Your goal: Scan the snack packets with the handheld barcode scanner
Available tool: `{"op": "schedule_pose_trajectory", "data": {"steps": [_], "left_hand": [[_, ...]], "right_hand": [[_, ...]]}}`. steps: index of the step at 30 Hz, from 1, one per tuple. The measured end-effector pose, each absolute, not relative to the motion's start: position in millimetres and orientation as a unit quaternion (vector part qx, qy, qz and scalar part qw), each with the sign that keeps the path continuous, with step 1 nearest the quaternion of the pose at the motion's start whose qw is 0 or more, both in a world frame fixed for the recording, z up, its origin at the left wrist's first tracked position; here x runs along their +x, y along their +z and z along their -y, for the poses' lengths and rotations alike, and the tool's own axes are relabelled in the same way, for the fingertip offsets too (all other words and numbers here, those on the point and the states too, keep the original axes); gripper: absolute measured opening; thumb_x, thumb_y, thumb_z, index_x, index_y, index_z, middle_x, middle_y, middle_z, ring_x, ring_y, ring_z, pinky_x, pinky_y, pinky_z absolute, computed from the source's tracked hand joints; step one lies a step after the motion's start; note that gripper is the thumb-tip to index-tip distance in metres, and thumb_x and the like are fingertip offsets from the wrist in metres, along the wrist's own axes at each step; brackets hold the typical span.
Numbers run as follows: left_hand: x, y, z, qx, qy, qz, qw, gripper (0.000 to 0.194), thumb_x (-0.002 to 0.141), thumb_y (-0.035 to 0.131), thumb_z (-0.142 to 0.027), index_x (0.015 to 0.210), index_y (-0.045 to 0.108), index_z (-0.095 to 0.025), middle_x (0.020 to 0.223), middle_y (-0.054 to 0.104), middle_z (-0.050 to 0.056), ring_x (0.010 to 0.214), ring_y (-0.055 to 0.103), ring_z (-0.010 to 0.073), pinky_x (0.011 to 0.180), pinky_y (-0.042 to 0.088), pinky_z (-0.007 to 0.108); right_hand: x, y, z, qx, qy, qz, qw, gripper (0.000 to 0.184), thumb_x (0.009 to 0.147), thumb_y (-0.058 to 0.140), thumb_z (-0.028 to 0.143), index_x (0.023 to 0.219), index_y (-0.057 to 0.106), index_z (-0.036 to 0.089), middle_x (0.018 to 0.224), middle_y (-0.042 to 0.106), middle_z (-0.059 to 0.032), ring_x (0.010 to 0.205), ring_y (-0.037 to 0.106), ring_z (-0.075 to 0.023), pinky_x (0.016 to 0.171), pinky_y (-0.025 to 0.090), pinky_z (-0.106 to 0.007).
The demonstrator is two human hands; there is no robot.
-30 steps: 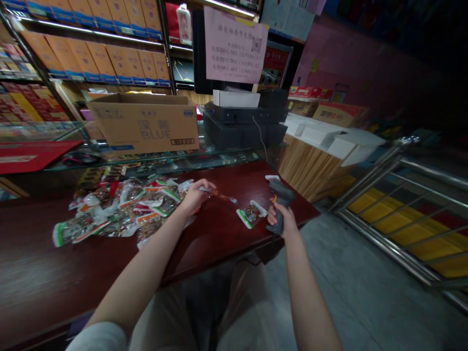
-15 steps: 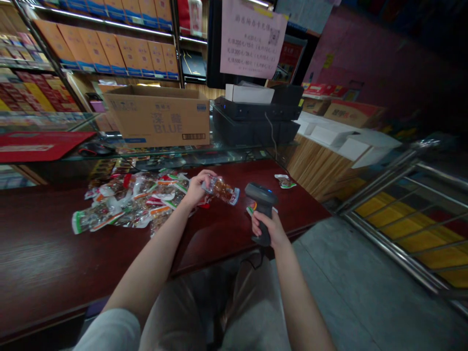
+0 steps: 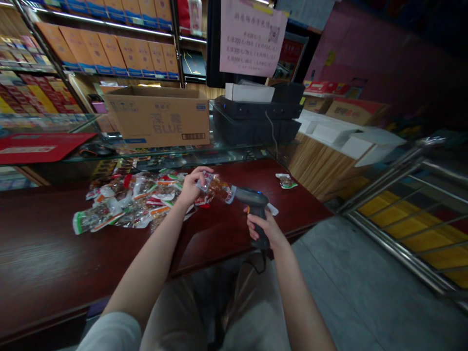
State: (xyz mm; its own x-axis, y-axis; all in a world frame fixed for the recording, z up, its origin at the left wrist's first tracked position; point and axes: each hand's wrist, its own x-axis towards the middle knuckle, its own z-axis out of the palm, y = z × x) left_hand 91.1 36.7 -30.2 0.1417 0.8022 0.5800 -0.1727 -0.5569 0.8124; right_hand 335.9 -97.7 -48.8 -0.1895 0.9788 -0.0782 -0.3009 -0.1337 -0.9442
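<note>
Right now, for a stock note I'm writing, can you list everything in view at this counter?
barcode scanner: one, dark grey, in the right hand, head at the held packet
held snack packet: one, clear with brown contents, in the left hand
pile of snack packets: many, clear with green, orange and red trim, on the counter
loose snack packet: one, clear with green trim, far right on the counter
counter: one, dark red wood, below the hands
cardboard box: one, brown, printed BLUE, behind the counter
stacked devices: two, black, right of the cardboard box
white box: one, white, atop the stacked devices
paper notice: one, pink, above the white box
red mat: one, red, far left
computer mouse: one, black, beside the red mat
shelved boxes: many, orange and blue, upper left
metal railing: one, silver, right
left hand: one, fingers around the held snack packet
right hand: one, fingers around the scanner grip
</note>
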Motion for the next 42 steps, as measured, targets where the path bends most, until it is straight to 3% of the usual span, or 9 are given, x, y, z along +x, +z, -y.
{"op": "schedule_pose_trajectory", "data": {"steps": [10, 20, 26, 30, 36, 42], "left_hand": [[89.8, -12.0, -24.2, 0.668, 0.598, -0.262, 0.356, 0.048, 0.068, 0.086, -0.043, 0.045, 0.052, -0.017, 0.1, 0.065, 0.008, 0.092, 0.07, 0.0211, 0.092, 0.059, 0.043], [87.7, -8.4, -21.5, 0.701, 0.593, -0.268, 0.294, 0.041, 0.074, 0.078, -0.034, 0.045, 0.054, -0.02, 0.098, 0.068, 0.008, 0.093, 0.066, 0.0212, 0.095, 0.056, 0.042], [90.5, -10.2, -21.7, 0.695, 0.583, -0.264, 0.327, 0.042, 0.073, 0.078, -0.035, 0.045, 0.051, -0.019, 0.099, 0.067, 0.007, 0.092, 0.067, 0.0209, 0.095, 0.057, 0.044], [85.2, -16.3, -27.5, 0.712, 0.565, -0.298, 0.291, 0.03, 0.075, 0.07, -0.025, 0.05, 0.054, -0.018, 0.102, 0.063, 0.007, 0.091, 0.067, 0.0205, 0.09, 0.057, 0.041], [71.8, -27.2, -41.1, 0.668, 0.523, -0.523, 0.086, 0.016, 0.069, 0.052, -0.006, 0.065, 0.057, -0.02, 0.1, 0.058, 0.012, 0.101, 0.062, 0.0298, 0.097, 0.05, 0.047], [66.1, -36.8, -39.9, 0.726, 0.337, -0.596, 0.059, 0.021, 0.063, 0.059, -0.004, 0.078, 0.06, -0.018, 0.102, 0.064, 0.02, 0.114, 0.058, 0.0439, 0.108, 0.036, 0.062]], "right_hand": [[323.9, -38.5, 97.4, -0.415, 0.646, 0.414, 0.489, 0.041, 0.072, 0.078, 0.038, 0.1, 0.055, 0.019, 0.053, 0.05, 0.0117, 0.034, 0.039, -0.0048, 0.035, 0.033, -0.018], [319.4, -36.7, 99.3, -0.417, 0.646, 0.414, 0.487, 0.037, 0.073, 0.076, 0.037, 0.097, 0.053, 0.02, 0.054, 0.048, 0.0119, 0.035, 0.039, -0.0046, 0.036, 0.034, -0.018], [323.1, -36.9, 101.8, -0.409, 0.65, 0.406, 0.495, 0.04, 0.073, 0.078, 0.037, 0.101, 0.055, 0.02, 0.053, 0.049, 0.0117, 0.034, 0.039, -0.0047, 0.035, 0.032, -0.018], [331.4, -33.5, 106.1, -0.423, 0.622, 0.406, 0.518, 0.041, 0.072, 0.079, 0.038, 0.1, 0.056, 0.019, 0.053, 0.049, 0.0109, 0.034, 0.04, -0.005, 0.035, 0.033, -0.018], [370.8, -33.8, 103.0, -0.441, 0.563, 0.356, 0.602, 0.041, 0.067, 0.084, 0.037, 0.092, 0.057, 0.019, 0.053, 0.05, 0.0093, 0.035, 0.041, -0.0056, 0.036, 0.033, -0.02], [412.2, -39.5, 77.0, -0.42, 0.547, 0.337, 0.641, 0.042, 0.062, 0.086, 0.035, 0.09, 0.058, 0.021, 0.052, 0.05, 0.0098, 0.036, 0.04, -0.0054, 0.037, 0.033, -0.02]]}}
